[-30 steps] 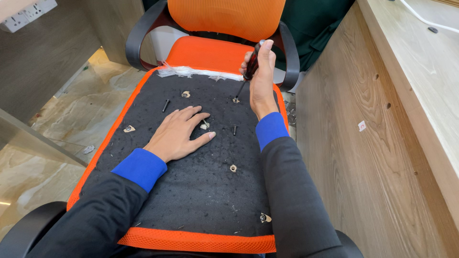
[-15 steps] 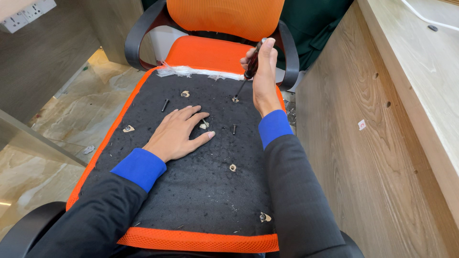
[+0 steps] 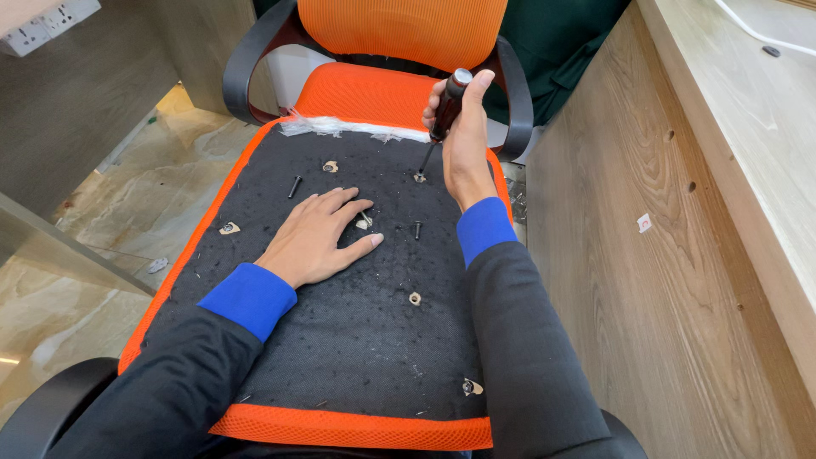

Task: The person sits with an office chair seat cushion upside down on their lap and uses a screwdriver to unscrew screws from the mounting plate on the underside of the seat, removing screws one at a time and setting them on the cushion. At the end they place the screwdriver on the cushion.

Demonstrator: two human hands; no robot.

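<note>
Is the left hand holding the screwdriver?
No, the left hand lies flat and empty on the black seat underside, while the right hand grips the screwdriver.

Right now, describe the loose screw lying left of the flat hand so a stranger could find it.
Start at the black underside panel of the orange chair seat. Above the left hand, near the panel's far edge, lies a dark screw. Unlike the pale torn holes around it, it is slim, black and lying on its side.

Dark-handled screwdriver — upright, tip in seat hole.
</note>
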